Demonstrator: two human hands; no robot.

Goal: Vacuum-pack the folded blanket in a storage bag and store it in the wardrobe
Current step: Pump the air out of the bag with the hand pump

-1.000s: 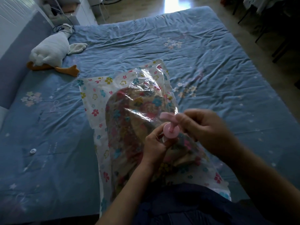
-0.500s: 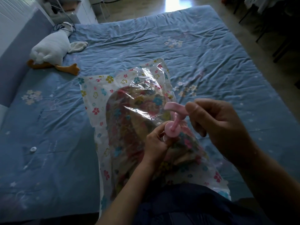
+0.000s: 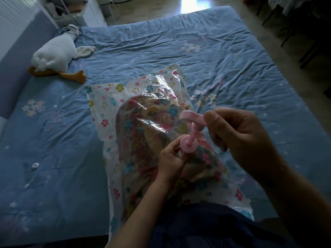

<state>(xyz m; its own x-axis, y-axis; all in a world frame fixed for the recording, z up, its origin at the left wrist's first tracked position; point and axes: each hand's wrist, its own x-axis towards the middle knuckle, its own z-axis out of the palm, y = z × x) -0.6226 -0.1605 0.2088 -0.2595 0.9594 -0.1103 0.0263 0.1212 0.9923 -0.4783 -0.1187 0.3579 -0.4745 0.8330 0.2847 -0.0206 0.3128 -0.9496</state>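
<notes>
A clear storage bag (image 3: 105, 108) printed with small flowers lies on the blue bed, its near end against my body. Inside it shows the folded flowery blanket (image 3: 141, 138). A pink hand pump (image 3: 189, 138) stands upright on the bag near its middle. My left hand (image 3: 172, 158) grips the pump's round body at the base. My right hand (image 3: 234, 133) holds the pink T-shaped handle, which is pulled up with the rod showing. The bag's valve is hidden under the pump.
The blue bedspread (image 3: 215, 51) covers the whole bed. A white plush goose (image 3: 55, 54) with orange feet lies at the far left by the headboard. A small white cap (image 3: 35, 165) rests on the bed at left. Dark furniture legs stand on the floor at right.
My right hand has drawn the pump handle upward, so the rod now shows. My left hand has stayed on the pump body.
</notes>
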